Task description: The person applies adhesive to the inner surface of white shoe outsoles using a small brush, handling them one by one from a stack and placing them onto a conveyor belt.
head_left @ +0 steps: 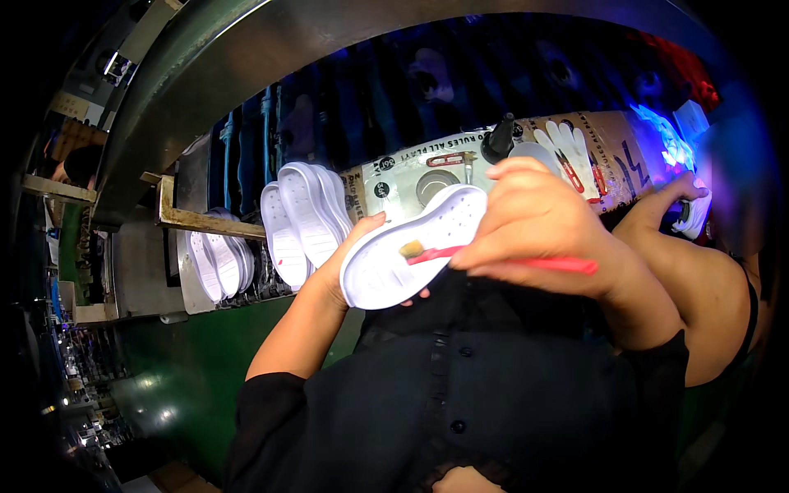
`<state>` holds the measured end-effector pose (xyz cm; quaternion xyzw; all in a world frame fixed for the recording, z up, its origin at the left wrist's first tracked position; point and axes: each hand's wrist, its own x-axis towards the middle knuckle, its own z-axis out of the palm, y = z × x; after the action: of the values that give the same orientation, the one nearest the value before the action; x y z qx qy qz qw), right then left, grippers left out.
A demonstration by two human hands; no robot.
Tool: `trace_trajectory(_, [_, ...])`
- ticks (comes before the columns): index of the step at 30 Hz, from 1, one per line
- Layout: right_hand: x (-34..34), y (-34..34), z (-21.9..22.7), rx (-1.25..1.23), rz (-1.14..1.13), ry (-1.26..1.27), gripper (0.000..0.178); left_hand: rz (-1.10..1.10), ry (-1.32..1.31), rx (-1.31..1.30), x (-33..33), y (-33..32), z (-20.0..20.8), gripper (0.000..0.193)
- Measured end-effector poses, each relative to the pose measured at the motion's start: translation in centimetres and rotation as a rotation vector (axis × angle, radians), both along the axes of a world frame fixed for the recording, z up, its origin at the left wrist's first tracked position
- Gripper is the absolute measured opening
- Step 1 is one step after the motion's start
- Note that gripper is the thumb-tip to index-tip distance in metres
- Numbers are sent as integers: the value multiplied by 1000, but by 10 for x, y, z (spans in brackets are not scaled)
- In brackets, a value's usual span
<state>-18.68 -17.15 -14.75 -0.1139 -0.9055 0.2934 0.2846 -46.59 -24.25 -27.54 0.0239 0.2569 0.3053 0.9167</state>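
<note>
A white shoe sole [374,271] with a raised rim and small holes lies tilted in front of my chest. My left hand [353,246] grips it by its left edge and from below, with the thumb at the rim. Between the pinched fingers of my right hand [542,226] is a brush with a red handle [563,265]. The brush's tan tip [411,248] is over the inner face of the sole; I cannot tell whether it touches.
White soles [308,205] stand at my left, more soles [215,263] beyond. Ahead, a cardboard-covered surface [620,152] bears a round tin [438,186], red thread snips [444,160], a black nozzle bottle [498,141] and a white glove [565,140]. Another person's arm [657,209] is at right.
</note>
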Motion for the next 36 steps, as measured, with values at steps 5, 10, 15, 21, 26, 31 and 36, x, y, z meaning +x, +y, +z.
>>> trace_trajectory(5, [-22, 4, 3, 253, 159, -56, 20, -143, 250, -10, 17, 9, 17, 79])
trace_trajectory(10, [-12, 31, -6, 320, 155, -132, 12, -189, 230, -28, 0, 8, -1, 88])
trace_trajectory(15, [17, 48, -23, 321, 82, -164, 8, -215, -140, -48, -6, 9, -17, 93])
trace_trajectory(21, [36, 36, -38, 251, -135, -139, 14, -71, -274, 58, -9, 5, -14, 95])
trace_trajectory(26, [31, 2, -71, -115, -354, -52, 8, 106, 47, 179, -6, -5, 1, 96])
trace_trajectory(31, [13, -28, -81, -106, -285, 97, 13, 183, 221, 344, 2, -3, 1, 88])
trace_trajectory(36, [19, -40, -78, -122, -362, 290, 13, 422, 286, 228, -47, 15, -67, 61])
